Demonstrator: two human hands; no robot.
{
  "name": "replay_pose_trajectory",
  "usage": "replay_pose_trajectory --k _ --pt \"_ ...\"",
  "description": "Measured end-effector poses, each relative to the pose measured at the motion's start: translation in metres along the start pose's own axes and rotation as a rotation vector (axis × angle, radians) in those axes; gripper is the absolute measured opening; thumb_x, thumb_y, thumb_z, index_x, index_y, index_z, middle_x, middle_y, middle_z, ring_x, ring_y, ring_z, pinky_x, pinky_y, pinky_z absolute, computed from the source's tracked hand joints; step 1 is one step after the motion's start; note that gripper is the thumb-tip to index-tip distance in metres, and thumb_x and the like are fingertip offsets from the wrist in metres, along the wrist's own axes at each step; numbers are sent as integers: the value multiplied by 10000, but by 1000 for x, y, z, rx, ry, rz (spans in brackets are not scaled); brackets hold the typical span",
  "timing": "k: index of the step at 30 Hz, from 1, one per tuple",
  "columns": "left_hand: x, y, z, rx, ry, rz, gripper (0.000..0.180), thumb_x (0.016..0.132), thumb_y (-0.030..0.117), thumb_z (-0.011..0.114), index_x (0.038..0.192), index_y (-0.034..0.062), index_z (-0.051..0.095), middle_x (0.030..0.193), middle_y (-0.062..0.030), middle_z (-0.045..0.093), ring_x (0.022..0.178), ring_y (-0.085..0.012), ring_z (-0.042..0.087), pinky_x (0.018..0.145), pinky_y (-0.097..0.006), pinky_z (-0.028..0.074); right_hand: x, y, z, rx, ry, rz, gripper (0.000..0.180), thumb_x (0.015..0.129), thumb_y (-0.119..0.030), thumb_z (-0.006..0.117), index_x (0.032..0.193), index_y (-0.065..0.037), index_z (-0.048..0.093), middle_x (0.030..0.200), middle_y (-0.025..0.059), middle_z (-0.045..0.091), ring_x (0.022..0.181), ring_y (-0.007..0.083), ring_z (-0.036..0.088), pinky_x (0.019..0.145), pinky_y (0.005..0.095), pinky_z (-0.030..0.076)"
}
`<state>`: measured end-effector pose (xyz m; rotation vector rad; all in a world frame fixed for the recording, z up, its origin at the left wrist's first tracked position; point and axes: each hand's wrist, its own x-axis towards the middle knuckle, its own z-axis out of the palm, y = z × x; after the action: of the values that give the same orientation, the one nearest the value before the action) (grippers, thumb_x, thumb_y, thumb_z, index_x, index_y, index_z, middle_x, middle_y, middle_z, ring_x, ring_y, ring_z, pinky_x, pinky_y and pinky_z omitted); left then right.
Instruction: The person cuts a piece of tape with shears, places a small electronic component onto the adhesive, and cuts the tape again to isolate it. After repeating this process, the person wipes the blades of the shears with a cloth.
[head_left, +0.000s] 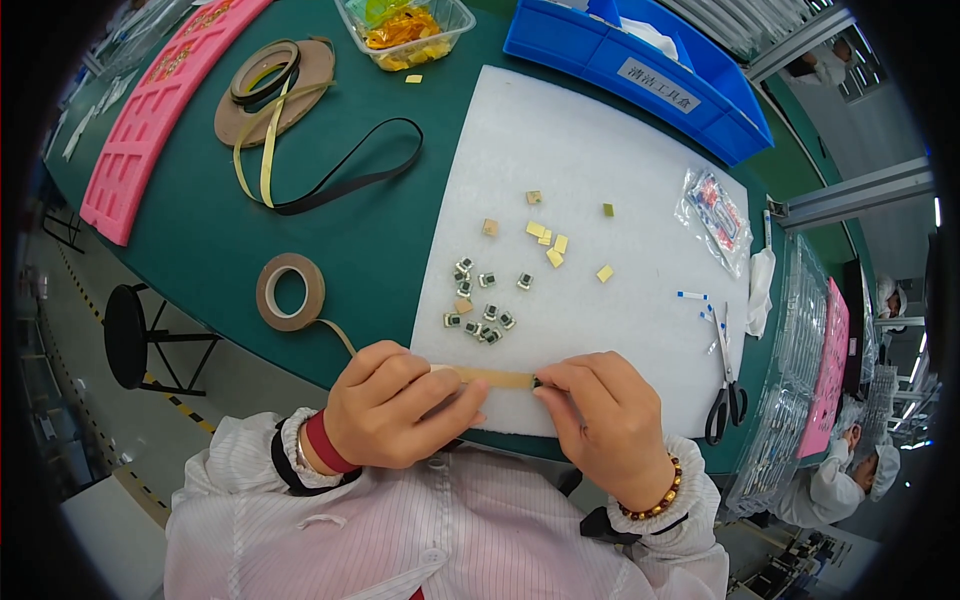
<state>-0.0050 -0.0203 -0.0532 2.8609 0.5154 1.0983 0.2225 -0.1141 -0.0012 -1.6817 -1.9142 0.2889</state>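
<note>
A tan strip of tape (498, 378) is stretched between my hands over the near edge of a white mat (590, 330). My left hand (395, 405) is closed on the tape, which trails back to a brown tape roll (314, 304) on the green table. At the strip's right end, my right hand (608, 412) pinches it with a small dark part, mostly hidden by the fingers. Several small black-and-silver components (489, 333) lie beyond the strip. Farther up the mat are several yellow square pieces (555, 257) and a few tan ones (490, 228).
Scissors (726, 400) and a plastic bag (716, 215) lie at the mat's right side. A blue bin (640, 85) and a clear tub (405, 40) stand at the back. Tape reels (275, 85) and a pink tray (140, 150) occupy the left. Co-workers sit far right.
</note>
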Motion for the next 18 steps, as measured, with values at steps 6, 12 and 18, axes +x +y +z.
replay_pose_trajectory --k 6,12,18 --pt "0 1 -2 -4 -3 -1 189 903 296 779 1033 159 789 936 50 647 850 -143 564 815 -324 475 -1 -2 0 -7 1 0 248 764 48 829 980 -23 730 905 103 696 792 278 686 672 362 554" --pt "2 0 -1 -13 -3 -1 189 896 281 780 1034 151 784 932 46 647 836 -148 561 813 -327 474 0 -3 -1 -11 -47 1 225 809 1 788 1012 -14 692 926 101 662 821 279 648 738 374 540" --pt "12 2 -1 -68 18 -53 215 812 270 841 986 164 773 876 41 620 787 -159 543 771 -328 452 1 -3 -10 -46 -64 11 206 796 13 803 982 -4 718 928 115 686 820 292 664 726 367 548"
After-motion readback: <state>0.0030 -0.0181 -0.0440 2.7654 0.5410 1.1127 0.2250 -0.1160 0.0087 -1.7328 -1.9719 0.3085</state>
